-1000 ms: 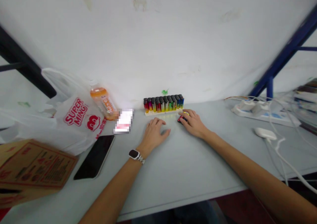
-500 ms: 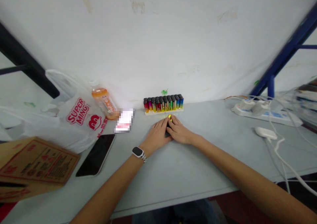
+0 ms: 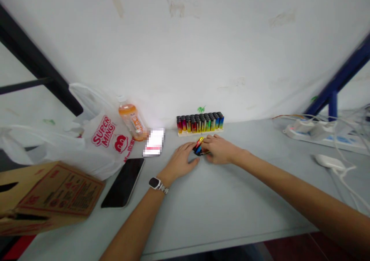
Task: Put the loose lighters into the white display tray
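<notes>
Several multicoloured lighters with black tops (image 3: 199,123) stand upright in a pale tray (image 3: 185,134) against the wall. In front of them, a few loose lighters (image 3: 199,146) lie between my hands on the grey table (image 3: 219,199). My left hand (image 3: 180,161), with a watch on its wrist, rests with thumb and fingers apart at the left side of the loose lighters. My right hand (image 3: 219,149) has its fingers curled at their right side, touching them; what lies under the fingers is partly hidden.
At the left are a cardboard box (image 3: 63,193), a plastic bag (image 3: 95,145), an orange drink bottle (image 3: 133,120), a black phone (image 3: 124,182) and a blurred white item (image 3: 154,141). A power strip (image 3: 326,136) and white charger (image 3: 331,161) lie right.
My hands have moved apart, uncovering more of the loose lighters between them. My left thumb has spread from its fingers. The camera view has shifted left, so the scene sits further right.
</notes>
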A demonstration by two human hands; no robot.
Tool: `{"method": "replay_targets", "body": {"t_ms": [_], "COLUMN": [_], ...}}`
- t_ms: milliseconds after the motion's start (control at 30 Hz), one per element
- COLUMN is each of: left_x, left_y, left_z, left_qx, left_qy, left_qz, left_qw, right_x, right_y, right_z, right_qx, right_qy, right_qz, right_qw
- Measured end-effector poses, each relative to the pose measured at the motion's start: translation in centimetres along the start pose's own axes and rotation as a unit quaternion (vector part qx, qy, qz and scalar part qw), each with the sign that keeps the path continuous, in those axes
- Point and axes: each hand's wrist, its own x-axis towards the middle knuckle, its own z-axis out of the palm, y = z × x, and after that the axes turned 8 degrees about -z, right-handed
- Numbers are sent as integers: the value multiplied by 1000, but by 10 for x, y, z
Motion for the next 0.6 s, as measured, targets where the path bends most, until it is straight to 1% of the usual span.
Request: {"method": "replay_targets", "body": {"t_ms": [67,100,133,167,200,233,267,300,333,367,400,433,467,500,533,600], "left_x": [-1,-2,-2,-2,-3,-3,-3,-2,-2,-2,-1,-1,0,0,0,-1], "left_y": [0,1,1,1,2,2,2,2,3,3,3,3,4,4,5,6], "left_z": [-1,-1,-2,-2,-2,-3,-3,-3,-3,-2,-2,-2,-1,-1,0,0], "left_qx": [-9,-14,-19,-23,-24,-25,-25,-23,-22,-20,-17,-14,-10,-8,-7,-7], "left_qy": [3,5,6,6,6,6,7,9,10,12,12,11,10,10,10,14], "left_qz": [-7,-10,-12,-13,-13,-13,-12,-11,-10,-10,-11,-13,-16,-20,-23,-27], "left_qw": [1000,1000,1000,1000,1000,1000,1000,1000,1000,1000,1000,1000,1000,1000,1000,1000], "right_x": [6,7,9,10,11,12,13,14,15,16,17,17,17,17,16,15], "right_y": [1,1,0,-1,-3,-5,-8,-11,-14,-15,-17,-17,-17,-17,-17,-17], "right_z": [3,7,11,17,23,29,34,38,41,44,45,46,46,46,46,47], "right_qx": [28,64,116,182,257,335,410,481,545,599,641,667,678,676,665,632], "right_qy": [4,20,50,95,150,209,263,297,311,311,303,294,291,296,306,331], "right_qz": [8,19,33,50,70,93,117,141,164,185,204,223,242,258,270,275], "right_qw": [1000,998,991,977,952,914,865,812,761,714,676,647,631,624,626,645]}}
